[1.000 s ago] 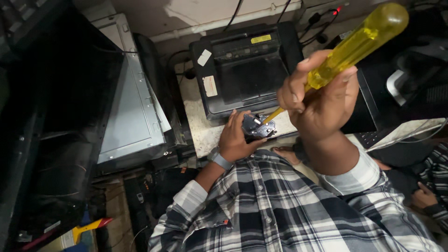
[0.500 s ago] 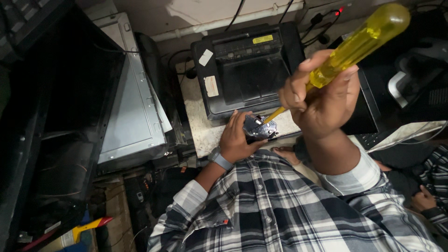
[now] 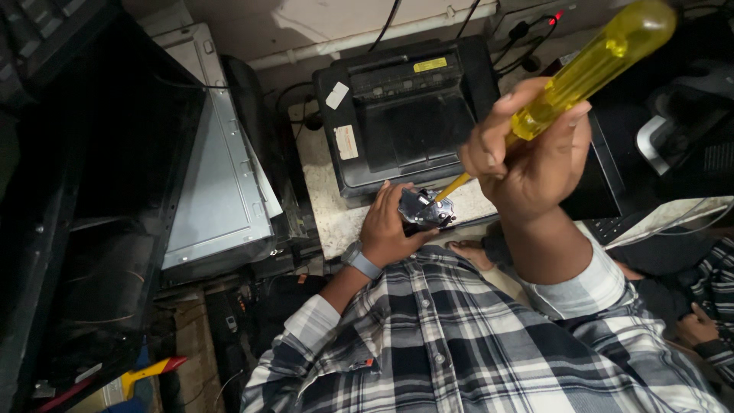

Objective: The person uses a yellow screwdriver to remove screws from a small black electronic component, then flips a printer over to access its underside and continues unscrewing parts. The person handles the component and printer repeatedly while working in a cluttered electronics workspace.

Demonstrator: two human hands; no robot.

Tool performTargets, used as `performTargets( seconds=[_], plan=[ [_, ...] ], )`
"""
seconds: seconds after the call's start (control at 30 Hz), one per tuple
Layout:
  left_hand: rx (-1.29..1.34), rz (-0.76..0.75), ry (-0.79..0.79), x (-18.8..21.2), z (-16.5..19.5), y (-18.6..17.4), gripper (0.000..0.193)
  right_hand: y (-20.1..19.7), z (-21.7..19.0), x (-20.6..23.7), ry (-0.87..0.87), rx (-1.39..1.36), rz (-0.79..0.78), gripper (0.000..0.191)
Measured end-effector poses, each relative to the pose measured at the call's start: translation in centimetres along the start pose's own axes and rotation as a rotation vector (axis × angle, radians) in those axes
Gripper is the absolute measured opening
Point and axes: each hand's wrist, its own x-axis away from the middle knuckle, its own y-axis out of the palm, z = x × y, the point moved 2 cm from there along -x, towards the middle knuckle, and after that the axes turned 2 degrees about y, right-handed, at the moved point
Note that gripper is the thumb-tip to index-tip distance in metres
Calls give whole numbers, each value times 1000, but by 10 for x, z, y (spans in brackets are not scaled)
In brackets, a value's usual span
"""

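Two hands share this: my left hand (image 3: 390, 229) clamps the small, stiff metal part (image 3: 424, 208) at the table (image 3: 336, 222) edge, my right hand (image 3: 535, 157) closed around the smooth yellow screwdriver (image 3: 589, 69) handle.

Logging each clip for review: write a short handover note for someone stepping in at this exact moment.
Left hand holds a small metal part steady at the edge of the stone-topped bench.
Right hand grips a yellow-handled screwdriver, tip set on the part.
A black printer sits just behind on the bench.
Done: part braced, driver seated.
Left: the screw work itself; how far it has got cannot be seen.
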Motion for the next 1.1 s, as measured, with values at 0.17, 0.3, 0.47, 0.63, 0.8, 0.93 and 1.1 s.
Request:
performTargets(
  seconds=[0.17,0.3,0.47,0.63,0.8,0.93,1.1],
  plan=[
    [-9,-27,-49,0,2,-1,101,11,-3,-7,-59,53,-242,51],
    [16,-49,-37,-2,2,-2,100,25,-7,-6,0,-12,-234,44],
    [8,-27,-31,-2,3,-1,101,37,-18,-19,-36,92,-197,39],
    [10,-8,-8,-3,1,0,100,46,-19,-6,-51,175,-5,41],
    [5,9,-42,-3,-1,1,98,49,-8,3,-125,153,94,50],
    [28,24,-69,-3,-1,2,97,50,-8,5,-133,172,32,53],
    [1,-1,-104,-5,1,1,98,37,-8,3,27,60,-60,53]
  ],
)
